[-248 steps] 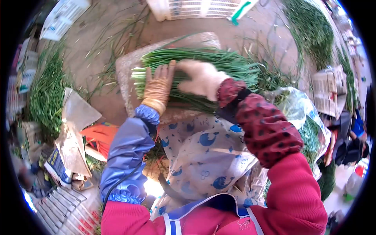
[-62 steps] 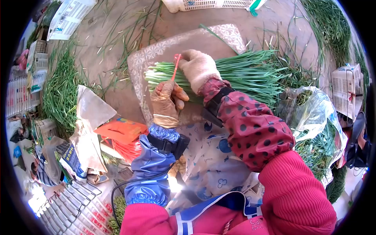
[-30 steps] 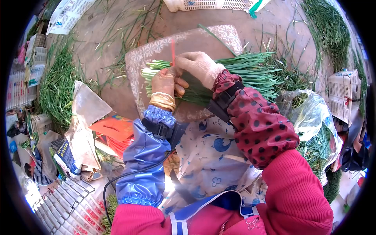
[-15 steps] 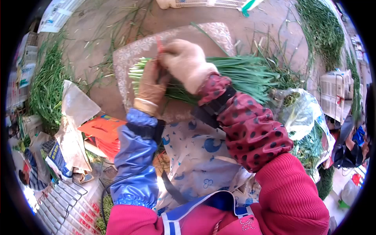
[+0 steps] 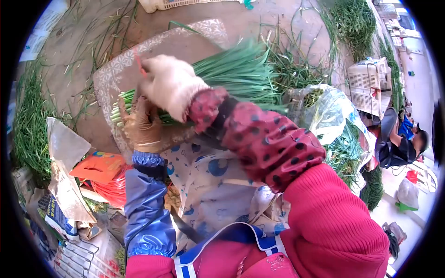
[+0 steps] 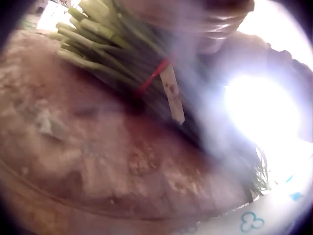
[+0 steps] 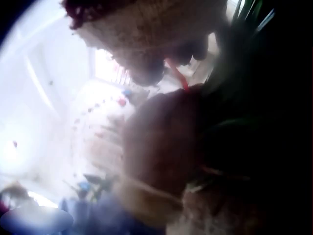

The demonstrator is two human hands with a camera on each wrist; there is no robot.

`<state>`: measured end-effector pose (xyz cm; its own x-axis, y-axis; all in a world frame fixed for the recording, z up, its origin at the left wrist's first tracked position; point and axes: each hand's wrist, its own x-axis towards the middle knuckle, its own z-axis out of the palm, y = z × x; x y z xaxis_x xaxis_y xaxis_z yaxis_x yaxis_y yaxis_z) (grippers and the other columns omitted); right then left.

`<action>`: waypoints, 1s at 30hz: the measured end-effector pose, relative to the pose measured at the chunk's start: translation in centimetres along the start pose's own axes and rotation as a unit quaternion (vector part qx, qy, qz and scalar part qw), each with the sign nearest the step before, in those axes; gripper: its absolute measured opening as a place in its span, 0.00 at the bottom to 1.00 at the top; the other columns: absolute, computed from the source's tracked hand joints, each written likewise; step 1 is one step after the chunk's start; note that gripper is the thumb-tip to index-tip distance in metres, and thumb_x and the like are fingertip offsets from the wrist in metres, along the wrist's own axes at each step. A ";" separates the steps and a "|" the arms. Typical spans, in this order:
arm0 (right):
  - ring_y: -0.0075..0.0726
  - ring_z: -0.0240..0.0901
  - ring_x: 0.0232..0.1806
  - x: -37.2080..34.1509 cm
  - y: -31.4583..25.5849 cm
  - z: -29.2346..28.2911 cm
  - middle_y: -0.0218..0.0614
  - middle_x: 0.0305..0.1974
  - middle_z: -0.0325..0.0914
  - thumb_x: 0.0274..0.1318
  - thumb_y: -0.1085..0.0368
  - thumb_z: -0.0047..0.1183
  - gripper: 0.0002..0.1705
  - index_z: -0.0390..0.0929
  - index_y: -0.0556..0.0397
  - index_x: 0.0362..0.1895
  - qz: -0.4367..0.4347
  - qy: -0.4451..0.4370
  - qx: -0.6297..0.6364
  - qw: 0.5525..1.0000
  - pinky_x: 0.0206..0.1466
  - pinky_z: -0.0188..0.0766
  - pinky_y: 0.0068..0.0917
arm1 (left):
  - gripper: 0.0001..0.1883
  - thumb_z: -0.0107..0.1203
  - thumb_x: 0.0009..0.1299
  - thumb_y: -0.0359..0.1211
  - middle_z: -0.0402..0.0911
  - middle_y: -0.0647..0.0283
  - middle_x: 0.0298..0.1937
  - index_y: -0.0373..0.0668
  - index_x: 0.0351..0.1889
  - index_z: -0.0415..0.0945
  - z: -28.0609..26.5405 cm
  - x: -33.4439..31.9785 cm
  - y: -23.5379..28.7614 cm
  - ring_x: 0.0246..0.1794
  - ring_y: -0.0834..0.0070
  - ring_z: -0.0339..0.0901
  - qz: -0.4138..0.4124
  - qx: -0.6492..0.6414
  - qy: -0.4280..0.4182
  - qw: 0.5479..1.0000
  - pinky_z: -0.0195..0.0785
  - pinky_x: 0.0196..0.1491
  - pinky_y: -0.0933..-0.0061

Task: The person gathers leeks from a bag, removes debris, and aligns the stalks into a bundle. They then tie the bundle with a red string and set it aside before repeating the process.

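Note:
A bundle of green chives (image 5: 236, 72) lies across a patterned board (image 5: 111, 69), its pale cut ends to the left. My right hand (image 5: 169, 85), in a pale knit glove, grips a thin red tie (image 5: 139, 61) above the bundle. My left hand (image 5: 143, 129), in a tan rubber glove, is at the stalks close to the cut ends, fingers curled at the tie. In the right wrist view the red tie (image 7: 177, 74) runs between both hands. The left wrist view shows the red band (image 6: 152, 78) around the stalks, with a pale strip (image 6: 172, 94) beside it.
Left of me lie an orange packet (image 5: 99, 167), red strips (image 5: 109, 187) and loose greens (image 5: 32, 120). To the right are a plastic bag (image 5: 331, 113) of greens and a white crate (image 5: 366, 78). Another crate (image 5: 185, 3) stands ahead. A person (image 5: 401, 143) is at far right.
The chives went from loose under both hands to having a red tie around them. In the last half second my right hand has drawn the tie up and left; the head view has swung right.

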<state>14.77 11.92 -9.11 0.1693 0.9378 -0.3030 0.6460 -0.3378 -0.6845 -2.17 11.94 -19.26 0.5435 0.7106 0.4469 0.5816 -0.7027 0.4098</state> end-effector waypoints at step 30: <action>0.45 0.83 0.39 -11.5 -17.1 -17.7 0.40 0.35 0.84 0.41 0.61 0.67 0.23 0.82 0.45 0.47 -0.178 0.018 -0.591 0.787 0.45 0.79 0.38 | 0.05 0.56 0.72 0.26 0.83 0.63 0.40 0.41 0.44 0.78 -1.4 5.5 6.9 0.38 0.75 0.79 -0.343 -0.674 0.252 0.604 0.74 0.44 0.76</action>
<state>14.94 8.37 17.83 -0.1709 0.9651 -0.1986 0.8944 0.2365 0.3795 3.99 11.01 -12.86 0.0038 0.9888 -0.1490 -0.6412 0.1168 0.7584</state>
